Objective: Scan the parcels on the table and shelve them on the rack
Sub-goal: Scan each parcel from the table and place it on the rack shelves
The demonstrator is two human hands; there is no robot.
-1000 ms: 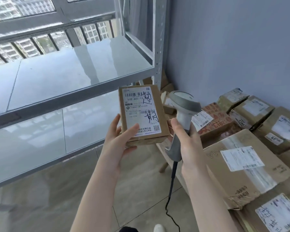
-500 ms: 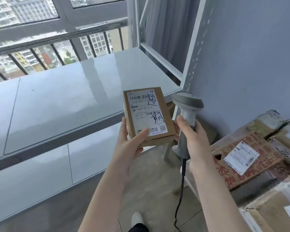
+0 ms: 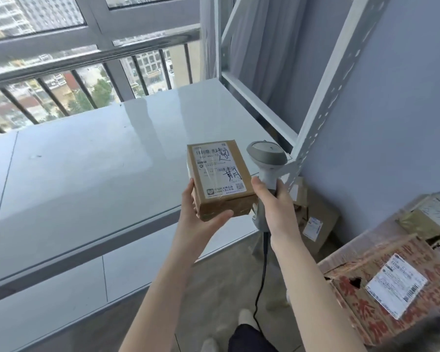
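Observation:
My left hand [image 3: 197,219] holds a small brown cardboard parcel [image 3: 220,180] from below, its white shipping label with barcodes and handwritten marks facing up. My right hand [image 3: 273,207] grips the handle of a grey barcode scanner [image 3: 266,158], whose head stands just right of the parcel; its black cable hangs down to the floor. Both are held over the front right part of the grey rack shelf [image 3: 87,168]. A large carton with red print and a white label [image 3: 381,283] lies at the lower right, with more parcels behind it [image 3: 432,214].
The rack's white perforated upright [image 3: 325,102] rises right of the scanner, against a blue-grey wall. A lower shelf [image 3: 48,295] shows beneath the top one. A labelled box [image 3: 315,224] sits on the floor behind the upright. A window with railing [image 3: 87,59] lies beyond the rack.
My view has swung up and to the left, so the rack shelf fills more of the frame and the parcel pile has slid to the lower right. Both hands keep their hold.

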